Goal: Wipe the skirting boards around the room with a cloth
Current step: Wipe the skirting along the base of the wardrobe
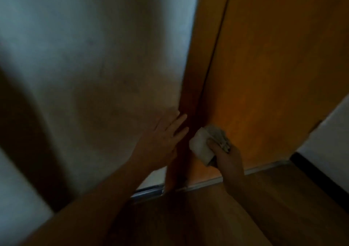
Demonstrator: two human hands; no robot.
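My right hand [229,158] grips a bunched white cloth [203,144] and presses it against the lower part of an orange wooden door [273,66], close to the dark door frame [190,117]. My left hand [164,135] lies flat with fingers spread on the pale wall [94,57], its fingertips touching the frame. A black skirting board [321,174] runs along the white wall at the right, apart from both hands. The view is dim and blurred.
A metal threshold strip [264,167] runs under the door. Brown wooden floor [283,208] fills the lower right. A dark vertical band [28,132] crosses the wall at the left. A white wall [332,132] meets the door at the right.
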